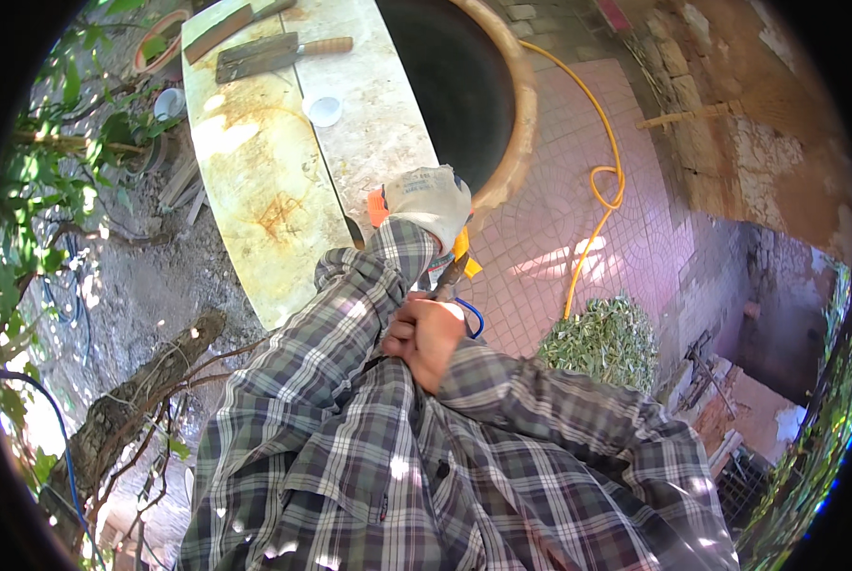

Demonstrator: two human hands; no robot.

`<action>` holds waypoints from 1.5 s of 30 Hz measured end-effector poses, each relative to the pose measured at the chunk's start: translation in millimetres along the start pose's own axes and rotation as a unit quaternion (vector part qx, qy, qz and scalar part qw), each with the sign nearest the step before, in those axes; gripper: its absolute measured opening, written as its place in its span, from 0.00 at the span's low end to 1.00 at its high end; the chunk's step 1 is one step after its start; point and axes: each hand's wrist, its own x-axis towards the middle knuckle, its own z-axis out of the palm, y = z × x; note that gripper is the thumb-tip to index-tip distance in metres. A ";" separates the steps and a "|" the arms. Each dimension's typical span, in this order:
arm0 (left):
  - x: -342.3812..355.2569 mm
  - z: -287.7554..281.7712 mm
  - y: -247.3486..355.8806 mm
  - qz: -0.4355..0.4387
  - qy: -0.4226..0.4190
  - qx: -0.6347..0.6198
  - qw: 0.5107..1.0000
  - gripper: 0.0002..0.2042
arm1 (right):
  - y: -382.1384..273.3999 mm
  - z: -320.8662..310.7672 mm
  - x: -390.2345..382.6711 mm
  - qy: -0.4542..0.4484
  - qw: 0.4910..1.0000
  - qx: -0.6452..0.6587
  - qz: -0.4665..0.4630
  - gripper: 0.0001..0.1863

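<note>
My left hand (424,202), in a white work glove, is bent over orange and yellow things (461,249) at the near end of the pale board table (255,209); its fingers are hidden, so I cannot tell what it holds. My bare right hand (424,338) is closed in front of my plaid shirt around the lower end of a dark brown stick-like piece (451,277), which slants up under the glove. A blue cord (474,319) loops out beside it.
A cleaver (255,61), wooden block (217,36) and white bowl (323,111) lie on the table. A large dark-filled tub (523,105) stands beyond. An orange hose (605,133) crosses pink paving near a leaf pile (597,338). A tree trunk (131,409) and branches crowd the left.
</note>
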 end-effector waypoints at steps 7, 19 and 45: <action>5.1 3.1 -1.2 -0.025 -0.015 -0.012 1.000 0.17 | 66.6 -39.0 95.4 0.114 0.814 -0.382 -0.422 0.07; 12.4 20.1 -27.6 -0.045 -0.017 -0.126 0.991 0.19 | 10.9 -12.1 7.3 -0.100 0.993 -0.061 -0.002 0.08; -13.7 8.4 -72.0 -0.051 -0.029 -0.272 0.960 0.25 | -162.6 -107.1 57.1 -0.268 0.466 -0.802 -0.261 0.35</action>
